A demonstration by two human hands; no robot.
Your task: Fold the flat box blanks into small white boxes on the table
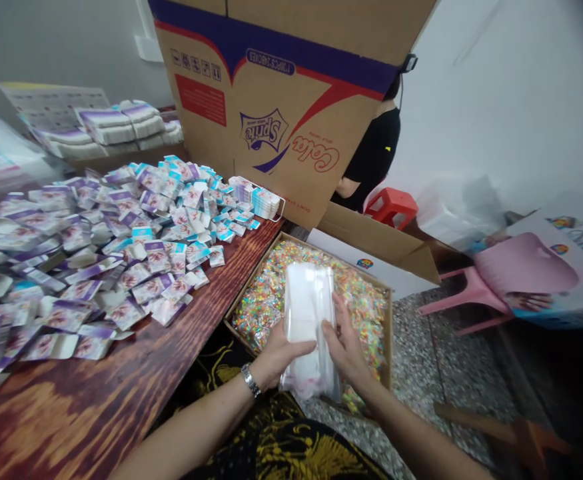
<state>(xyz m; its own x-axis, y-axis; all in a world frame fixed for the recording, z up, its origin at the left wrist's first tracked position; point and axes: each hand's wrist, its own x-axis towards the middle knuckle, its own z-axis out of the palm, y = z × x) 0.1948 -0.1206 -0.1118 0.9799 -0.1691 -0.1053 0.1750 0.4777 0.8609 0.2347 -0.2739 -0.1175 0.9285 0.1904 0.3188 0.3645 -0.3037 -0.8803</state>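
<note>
A stack of clear plastic bags (310,307) is held between both hands, above an open carton (388,340) full of small, colourful wrapped pieces (264,293). My left hand (280,352), with a metal watch on the wrist, grips the stack's left edge, its thumb lying across the front. On the right side, my right hand (345,340) holds the same stack, thumb on top and fingers along the edge. The bags hide the middle of the carton.
Many small purple and blue boxes (121,233) cover the wooden table (121,393) at left. A tall printed carton (281,87) stands behind. A person in black (378,157), a red stool (392,205) and a pink chair (526,267) are beyond.
</note>
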